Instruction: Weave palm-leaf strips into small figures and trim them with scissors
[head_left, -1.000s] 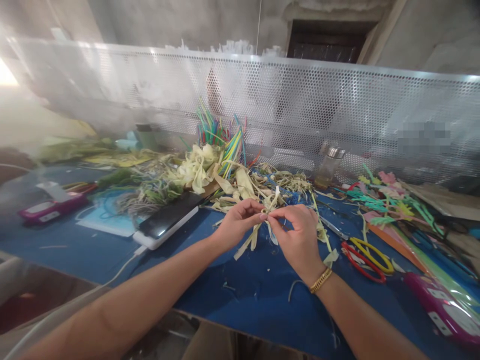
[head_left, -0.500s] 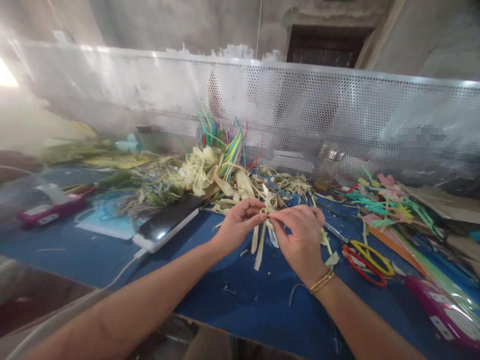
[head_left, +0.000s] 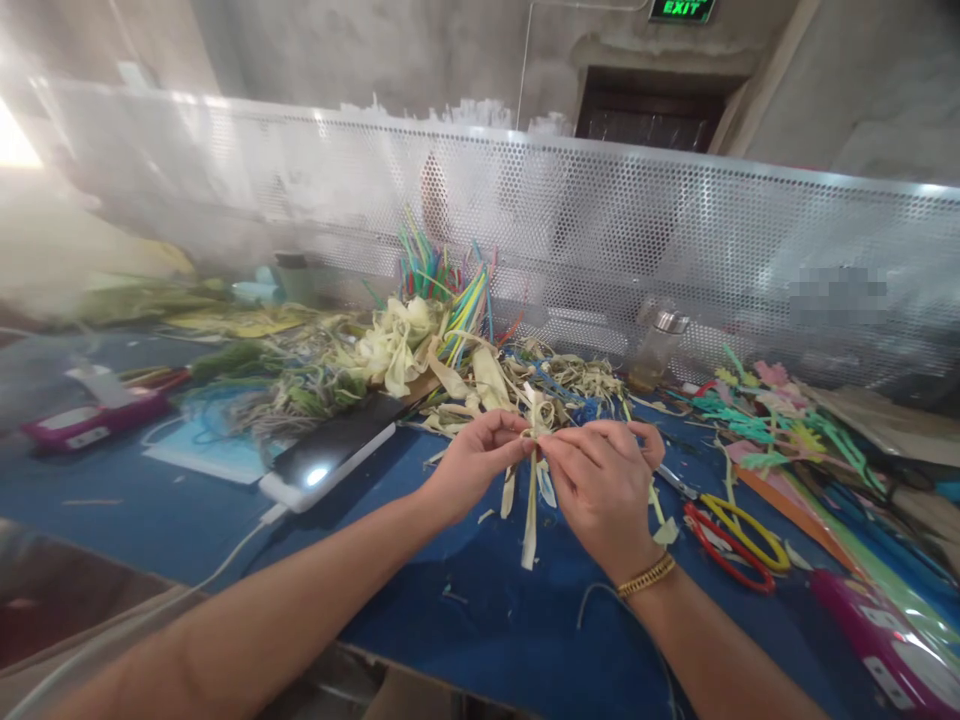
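Observation:
Over the middle of the blue table (head_left: 420, 600), my two hands meet at a small piece of pale, dried husk-like strips (head_left: 529, 530) that is looped and knotted at the top. My left hand (head_left: 476, 462) pinches it from the left between thumb and fingers. From the right, my right hand (head_left: 604, 480) has its fingertips closed on the same strips, a gold bracelet (head_left: 646, 577) on its wrist. Long strip ends hang below the fingers. The exact knot between the fingertips is partly hidden.
Behind lie a heap of pale husks (head_left: 401, 345) and colourful pipe cleaners (head_left: 469, 305). A charging phone (head_left: 330, 455) is on the left; red-and-yellow-handled scissors (head_left: 731, 540) and a magenta power strip (head_left: 874, 635) are on the right. A glass bottle (head_left: 656, 350) stands by the perforated metal screen (head_left: 600, 220).
The camera view has tilted slightly upward, bringing an exit sign into view. A long strip end now hangs straighter and lower under my fingers. Both hands keep their pinch.

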